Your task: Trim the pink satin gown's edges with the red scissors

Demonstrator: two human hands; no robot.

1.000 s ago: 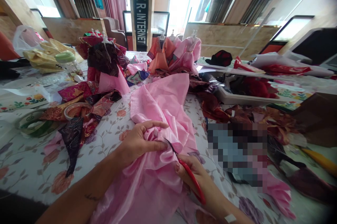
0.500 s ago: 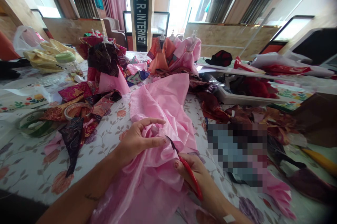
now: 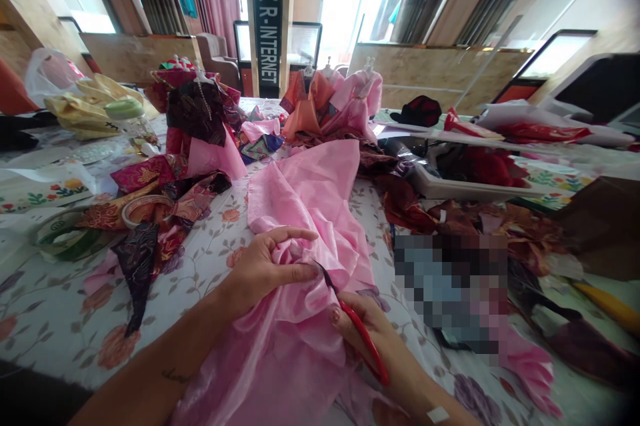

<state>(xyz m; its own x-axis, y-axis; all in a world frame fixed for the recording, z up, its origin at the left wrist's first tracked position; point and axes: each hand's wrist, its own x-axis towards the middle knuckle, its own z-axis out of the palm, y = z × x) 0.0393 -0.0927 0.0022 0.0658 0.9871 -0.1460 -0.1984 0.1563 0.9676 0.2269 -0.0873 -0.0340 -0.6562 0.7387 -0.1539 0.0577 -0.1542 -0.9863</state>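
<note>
A large sheet of shiny pink fabric (image 3: 310, 193) lies over the middle of the table and runs down to the near edge. My left hand (image 3: 267, 263) pinches a gathered fold of it between thumb and fingers. My right hand (image 3: 367, 329) is closed on red-handled scissors (image 3: 364, 339), just right of and below my left hand. The dark blades reach up and left to the fabric beside my left thumb; their tips are partly hidden by the folds.
Rolls of tape (image 3: 146, 211) and patterned scraps (image 3: 135, 273) lie to the left. Small dressed forms (image 3: 200, 109) and a lidded jar (image 3: 133, 123) stand farther back. A white tray (image 3: 440, 187), dark cloths and a brown box (image 3: 600, 229) are at right.
My right hand and the scissors have shifted very slightly, the handles a little down and right. My left hand has barely moved and still pinches the fabric.
</note>
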